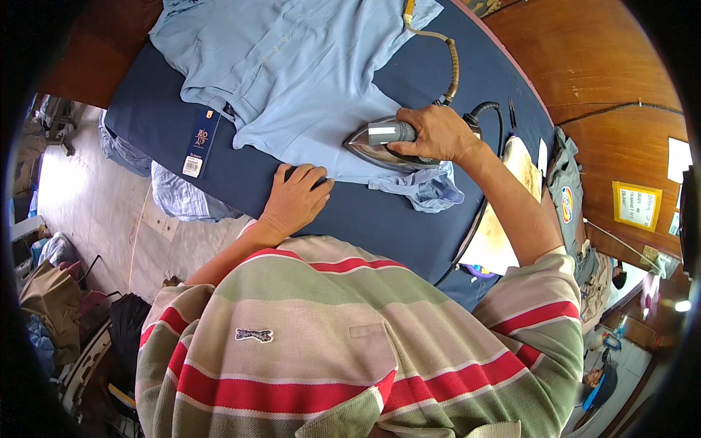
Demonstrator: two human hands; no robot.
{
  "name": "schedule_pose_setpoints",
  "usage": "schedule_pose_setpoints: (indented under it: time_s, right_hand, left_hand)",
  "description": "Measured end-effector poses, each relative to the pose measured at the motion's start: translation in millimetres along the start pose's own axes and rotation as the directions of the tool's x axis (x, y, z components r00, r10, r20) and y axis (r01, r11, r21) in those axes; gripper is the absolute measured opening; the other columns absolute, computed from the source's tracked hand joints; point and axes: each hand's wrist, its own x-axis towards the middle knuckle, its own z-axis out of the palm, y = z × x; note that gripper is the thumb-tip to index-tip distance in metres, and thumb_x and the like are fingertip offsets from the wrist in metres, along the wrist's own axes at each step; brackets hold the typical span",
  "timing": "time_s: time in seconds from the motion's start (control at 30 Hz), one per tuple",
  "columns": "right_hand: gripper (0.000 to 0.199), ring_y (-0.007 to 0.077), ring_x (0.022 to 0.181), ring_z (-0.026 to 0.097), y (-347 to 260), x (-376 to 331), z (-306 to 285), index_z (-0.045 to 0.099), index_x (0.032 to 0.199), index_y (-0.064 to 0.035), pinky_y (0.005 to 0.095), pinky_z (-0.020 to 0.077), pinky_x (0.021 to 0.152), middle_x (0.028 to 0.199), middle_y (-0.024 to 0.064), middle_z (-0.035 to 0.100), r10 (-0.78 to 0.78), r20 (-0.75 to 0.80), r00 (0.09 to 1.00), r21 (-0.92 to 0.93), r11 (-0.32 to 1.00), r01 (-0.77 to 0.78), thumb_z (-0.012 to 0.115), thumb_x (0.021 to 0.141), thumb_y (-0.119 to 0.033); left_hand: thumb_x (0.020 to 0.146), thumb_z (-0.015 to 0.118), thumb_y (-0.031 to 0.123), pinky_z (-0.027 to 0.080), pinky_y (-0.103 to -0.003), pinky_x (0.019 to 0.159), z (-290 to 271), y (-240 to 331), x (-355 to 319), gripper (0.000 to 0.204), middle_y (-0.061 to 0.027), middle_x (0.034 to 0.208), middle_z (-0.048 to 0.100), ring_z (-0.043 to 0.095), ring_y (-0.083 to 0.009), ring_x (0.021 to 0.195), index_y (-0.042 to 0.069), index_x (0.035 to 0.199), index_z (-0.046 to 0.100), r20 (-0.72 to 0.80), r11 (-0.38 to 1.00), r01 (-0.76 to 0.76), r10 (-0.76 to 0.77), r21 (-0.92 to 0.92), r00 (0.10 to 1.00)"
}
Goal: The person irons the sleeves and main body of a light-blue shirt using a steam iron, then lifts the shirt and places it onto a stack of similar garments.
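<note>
Crosswise on shirt [307,102], iron [381,155] points left; right fingers [413,117] wrap handle [391,132], left fingers [312,175], seemingly empty, curl loosely beside shirt.

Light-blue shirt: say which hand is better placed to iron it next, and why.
Likely the right hand: it grips the iron on the light-blue shirt. The left hand rests by the shirt's near edge, apart from the iron.

Along the table's [387,215] near edge, a bare strip is left between the left hand [298,197] and the scorched cream cloth [493,235]. Farther in, passage is blocked by the iron [391,134], its corded lead [454,69] and the blue shirt [299,95].
</note>
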Motion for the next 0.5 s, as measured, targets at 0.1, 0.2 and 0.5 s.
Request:
schedule_pose_setpoints:
  time_s: [0.1,0.2,0.5]
  right_hand:
    - [0.050,0.0343,0.067,0.063,0.4,0.3,1.0,0.062,0.087,-0.0039,0.0413,0.0511,0.063,0.070,0.0161,0.064,0.010,0.009,1.000,0.012,1.000,-0.010,0.061,0.075,-0.053]
    - [0.049,0.0342,0.067,0.063,-0.3,0.1,1.2,0.061,0.086,-0.0036,0.0411,0.0512,0.063,0.070,0.0159,0.064,-0.001,-0.004,1.000,-0.009,1.000,0.001,0.061,0.075,-0.052]
    - [0.055,0.0352,0.068,0.064,2.4,-0.3,2.4,0.062,0.091,-0.0057,0.0433,0.0521,0.064,0.068,0.0178,0.064,-0.008,-0.008,1.000,-0.017,1.000,0.008,0.056,0.077,-0.058]
  left_hand:
    - [0.080,0.061,0.023,0.027,-0.045,0.093,5.3,1.5,-1.5,0.025,0.0006,0.107,0.054,0.048,-0.0161,0.105,0.014,0.104,0.062,-0.020,0.999,0.003,-0.002,0.049,1.000]
    - [0.080,0.060,0.026,0.026,-0.046,0.093,6.8,6.2,0.6,0.028,0.0012,0.106,0.054,0.048,-0.0153,0.104,0.016,0.107,0.060,-0.009,0.997,0.026,-0.026,0.066,1.000]
    - [0.081,0.061,0.034,0.027,-0.046,0.092,-2.6,10.5,2.4,0.034,-0.0002,0.105,0.052,0.046,-0.0158,0.104,0.017,0.110,0.056,0.056,0.995,-0.008,0.002,0.100,0.998]
